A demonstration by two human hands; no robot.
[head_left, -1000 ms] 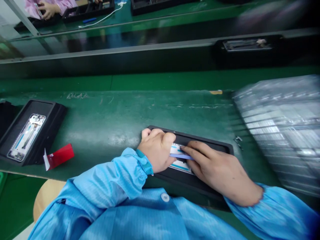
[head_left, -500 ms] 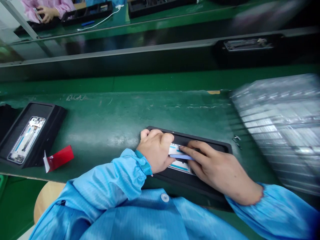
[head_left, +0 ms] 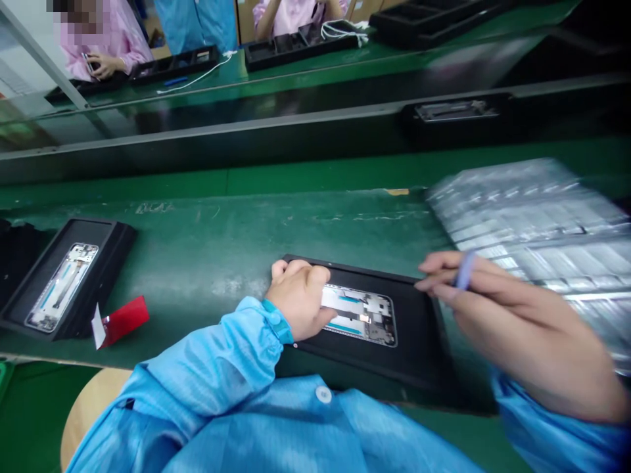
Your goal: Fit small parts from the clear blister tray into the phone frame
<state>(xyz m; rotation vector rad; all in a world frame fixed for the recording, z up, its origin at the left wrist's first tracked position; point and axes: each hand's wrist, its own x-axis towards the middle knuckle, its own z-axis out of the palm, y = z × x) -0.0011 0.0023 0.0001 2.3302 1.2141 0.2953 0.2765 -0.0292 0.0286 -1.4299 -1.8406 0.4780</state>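
An opened phone [head_left: 379, 315], with its inner parts and blue strips showing, lies in a black foam tray [head_left: 417, 328] in front of me. My left hand [head_left: 300, 299] is closed over the phone's left end, its fingers curled by the tray's edge and its thumb on the phone. That end is hidden under the hand. Off the tray's right side, my right hand [head_left: 517, 315] is raised, slightly blurred, with its fingers pinched together. A thin purple strip [head_left: 465, 269] is between those fingers; its exact kind cannot be made out.
To the right lies a clear plastic tray [head_left: 532, 210] with many slots. Another opened phone [head_left: 62, 287] sits in a black tray at left, beside a red piece [head_left: 125, 320] with a white flap. Beyond the bench, co-workers in pink [head_left: 111, 39] sit behind black trays.
My right hand has moved off the phone to the right, taking the purple strip with it. More of the phone's right end now shows. The left hand stays in place; the view has shifted.
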